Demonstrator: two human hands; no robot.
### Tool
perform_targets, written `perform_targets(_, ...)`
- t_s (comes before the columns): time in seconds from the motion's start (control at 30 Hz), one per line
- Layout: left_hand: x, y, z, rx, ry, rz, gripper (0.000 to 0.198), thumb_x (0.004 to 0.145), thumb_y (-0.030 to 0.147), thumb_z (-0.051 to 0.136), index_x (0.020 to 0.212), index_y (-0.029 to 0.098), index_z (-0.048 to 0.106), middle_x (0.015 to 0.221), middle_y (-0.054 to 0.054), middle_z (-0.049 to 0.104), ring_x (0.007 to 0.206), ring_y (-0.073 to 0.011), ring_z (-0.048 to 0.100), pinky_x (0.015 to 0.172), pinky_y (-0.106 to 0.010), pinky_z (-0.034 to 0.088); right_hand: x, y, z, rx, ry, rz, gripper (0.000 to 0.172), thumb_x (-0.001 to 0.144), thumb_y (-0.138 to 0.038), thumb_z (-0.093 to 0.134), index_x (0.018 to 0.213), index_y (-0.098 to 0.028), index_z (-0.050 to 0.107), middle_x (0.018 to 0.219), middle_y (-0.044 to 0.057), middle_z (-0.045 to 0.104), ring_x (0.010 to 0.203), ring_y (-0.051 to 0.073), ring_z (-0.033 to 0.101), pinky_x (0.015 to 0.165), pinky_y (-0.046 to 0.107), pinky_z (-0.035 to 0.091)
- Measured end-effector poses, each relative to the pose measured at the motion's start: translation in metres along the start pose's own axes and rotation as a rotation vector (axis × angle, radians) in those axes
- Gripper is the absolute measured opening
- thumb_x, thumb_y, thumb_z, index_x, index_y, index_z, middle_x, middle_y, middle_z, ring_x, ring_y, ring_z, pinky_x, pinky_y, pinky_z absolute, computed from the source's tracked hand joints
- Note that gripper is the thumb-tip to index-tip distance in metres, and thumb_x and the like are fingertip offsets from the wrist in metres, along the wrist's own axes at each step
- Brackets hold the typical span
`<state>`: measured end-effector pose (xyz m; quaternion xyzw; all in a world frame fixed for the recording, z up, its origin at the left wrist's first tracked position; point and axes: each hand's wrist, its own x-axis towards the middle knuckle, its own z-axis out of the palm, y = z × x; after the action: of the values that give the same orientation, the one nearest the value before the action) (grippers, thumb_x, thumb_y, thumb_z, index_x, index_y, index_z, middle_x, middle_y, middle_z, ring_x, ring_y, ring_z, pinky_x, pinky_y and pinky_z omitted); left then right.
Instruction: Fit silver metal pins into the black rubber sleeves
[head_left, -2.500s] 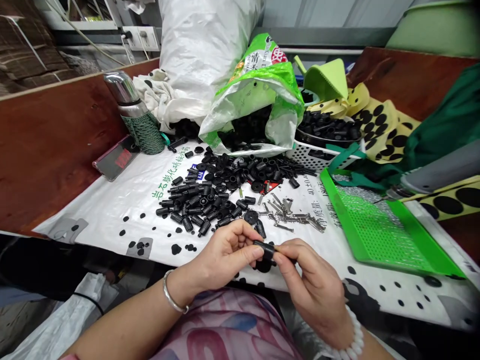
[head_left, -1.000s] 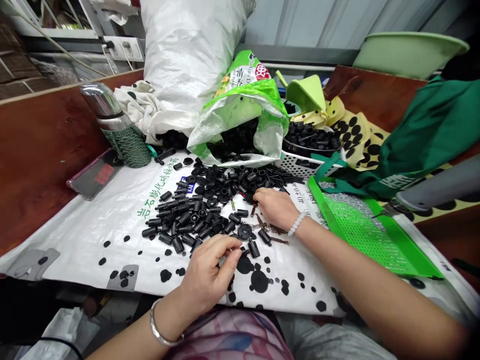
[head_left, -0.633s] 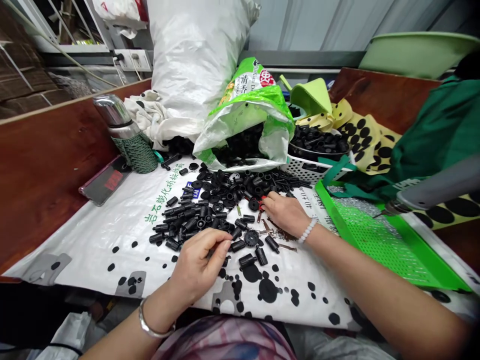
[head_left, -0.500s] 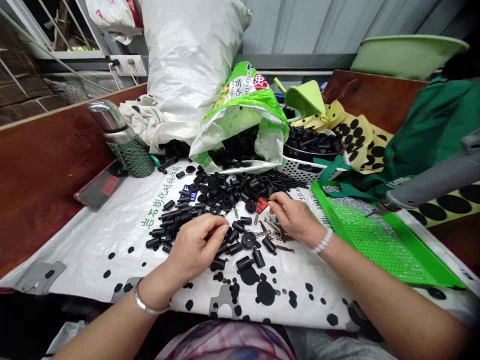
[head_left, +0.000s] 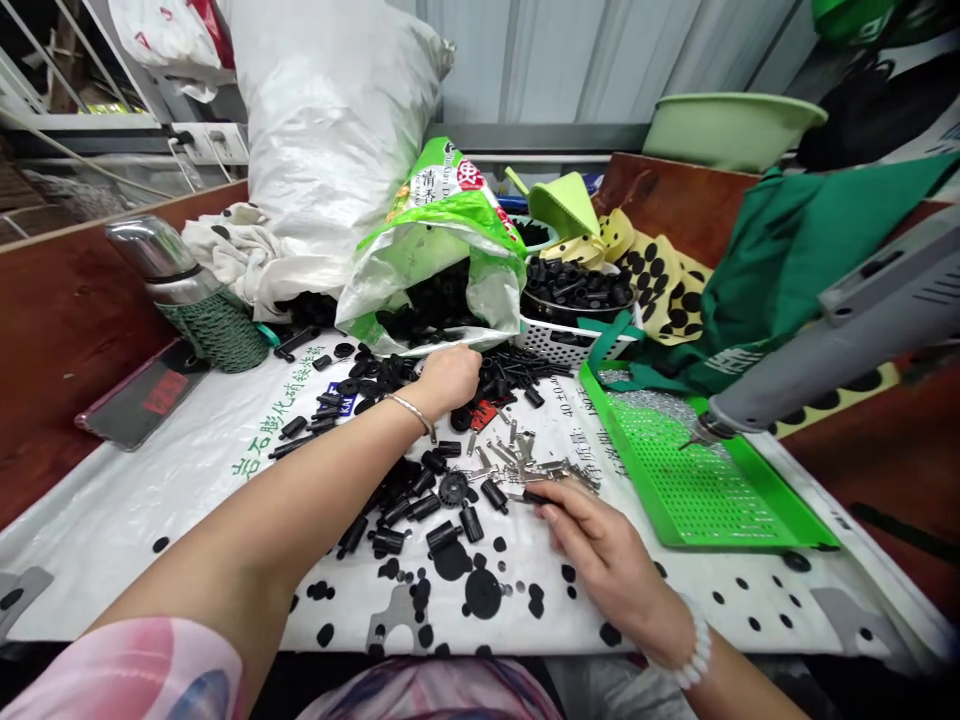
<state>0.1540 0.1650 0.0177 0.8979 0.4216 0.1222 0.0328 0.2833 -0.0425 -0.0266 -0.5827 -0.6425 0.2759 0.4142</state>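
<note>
Picking, I judge: my left hand (head_left: 450, 380) is at the far black parts (head_left: 517, 374), grip hidden, can't tell; nearer, my right hand (head_left: 604, 548) pinches 1 dark piece (head_left: 533, 497). Next calls for separating 1 part.

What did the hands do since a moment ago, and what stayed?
The left hand reached forward over the black parts by the green-and-white bag. The right hand drew back toward the person and now pinches a small black piece. The thermos, phone and green tray stayed put.
</note>
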Motion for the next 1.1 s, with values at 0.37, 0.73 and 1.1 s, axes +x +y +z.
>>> perform_targets(0.37, -0.079, 0.012, -0.031, -0.725, -0.013, -0.081, 0.025, 0.084, 0.031, 0.045, 0.103, 0.015, 0.048, 0.082, -0.003, 0.059, 0.063, -0.0119, 0.059, 0.055, -0.023, 0.047, 0.004, -0.019, 0.006, 0.528, 0.074, 0.185, 0.017, 0.081, -0.029, 0.055, 0.091, -0.016, 0.055, 0.083, 0.005, 0.064, 0.057, 0.009, 0.055, 0.052, 0.022, 0.047)
perform_targets(0.73, -0.178, 0.036, -0.019, -1.403, -0.137, -0.245, 0.03, 0.078, 0.024, 0.059, 0.105, 0.014, 0.051, 0.075, -0.002, 0.058, 0.07, -0.0116, 0.057, 0.066, -0.025, 0.047, -0.005, -0.032, 0.022, 0.337, 0.02, 0.092, 0.02, 0.082, -0.027, 0.053, 0.098, -0.018, 0.061, 0.076, 0.002, 0.063, 0.055, 0.01, 0.056, 0.053, 0.023, 0.049)
perform_targets(1.1, -0.191, 0.03, -0.019, -0.742, -0.017, -0.083, 0.027, 0.078, 0.015, 0.053, 0.105, 0.018, 0.056, 0.078, 0.001, 0.059, 0.066, -0.0106, 0.052, 0.062, -0.023, 0.041, -0.006, -0.045, 0.022, -0.068, 0.078, -0.334, 0.012, 0.084, -0.014, 0.052, 0.091, -0.019, 0.06, 0.083, 0.004, 0.063, 0.076, 0.015, 0.061, 0.068, 0.026, 0.048)
